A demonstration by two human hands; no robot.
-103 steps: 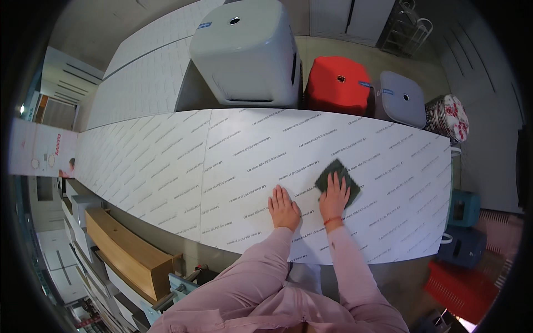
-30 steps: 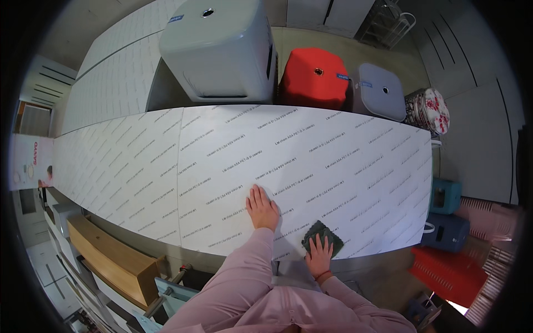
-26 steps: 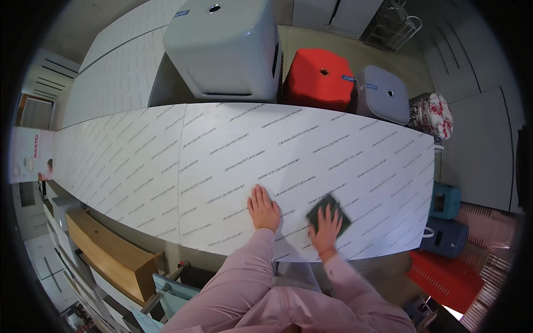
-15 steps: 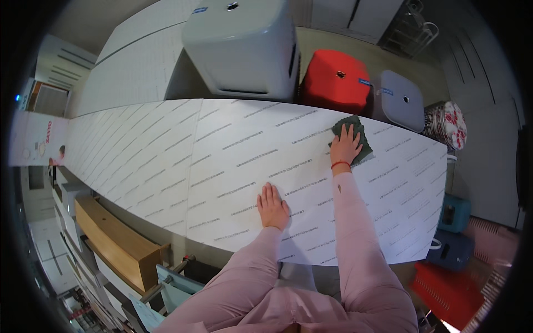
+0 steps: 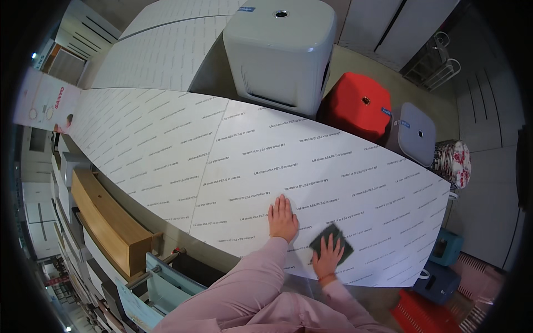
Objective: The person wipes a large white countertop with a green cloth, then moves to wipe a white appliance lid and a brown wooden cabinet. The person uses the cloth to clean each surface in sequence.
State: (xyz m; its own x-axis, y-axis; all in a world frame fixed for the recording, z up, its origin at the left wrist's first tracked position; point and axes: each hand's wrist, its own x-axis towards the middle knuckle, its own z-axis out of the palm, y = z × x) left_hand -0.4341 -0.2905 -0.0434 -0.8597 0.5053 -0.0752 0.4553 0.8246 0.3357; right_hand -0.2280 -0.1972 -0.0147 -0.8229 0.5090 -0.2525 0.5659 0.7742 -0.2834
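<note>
A long white panel-topped table point(image 5: 266, 166), covered in rows of small dark print, stretches out in front of me. My right hand point(image 5: 328, 256) lies on a dark green cloth point(image 5: 340, 242) near the table's front edge, pressing it down with fingers spread and stretched out rather than wrapped around it. To its left, my left hand point(image 5: 283, 221) rests flat on the bare tabletop, open and holding nothing, apart from the cloth. A red band circles my right wrist.
Behind the far edge stand a large pale grey bin point(image 5: 280, 55), a red stool-like container point(image 5: 355, 105) and a grey one point(image 5: 413, 133). Left below the table are a wooden drawer front point(image 5: 111, 216) and a light blue drawer point(image 5: 177, 280). Red and pink baskets point(image 5: 425, 311) sit lower right.
My right hand has pulled the cloth from near the far edge back to the front edge. My left hand stays flat on the table. The whole view has turned and shifted.
</note>
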